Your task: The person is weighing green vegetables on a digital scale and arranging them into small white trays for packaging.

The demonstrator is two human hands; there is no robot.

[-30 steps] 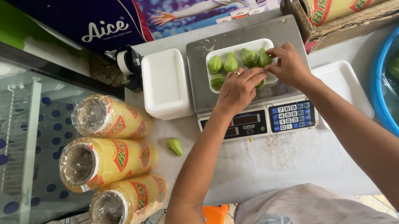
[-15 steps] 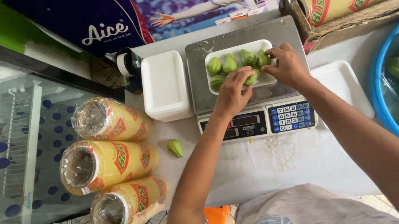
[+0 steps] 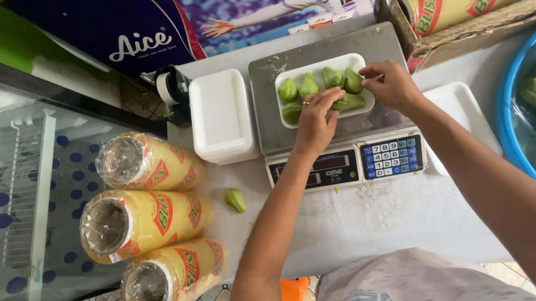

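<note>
A white foam tray [image 3: 291, 74] holding several green chayote-like fruits [image 3: 308, 86] sits on the steel pan of a digital scale [image 3: 343, 162]. My left hand [image 3: 316, 121] rests over the tray's front part, fingertips touching a fruit lying on its side. At the tray's right end my right hand [image 3: 393, 83] pinches the rim or a fruit there; which one I cannot tell.
A stack of white foam trays [image 3: 220, 115] stands left of the scale, and one more tray [image 3: 461, 108] lies to its right. One loose green fruit [image 3: 235, 200] lies on the table. Three wrap rolls [image 3: 148, 219] lie at left. A blue basin [image 3: 515, 136] holds more fruits.
My left hand has slid forward onto the tray and now touches a fruit. The right hand stays at the tray's right end.
</note>
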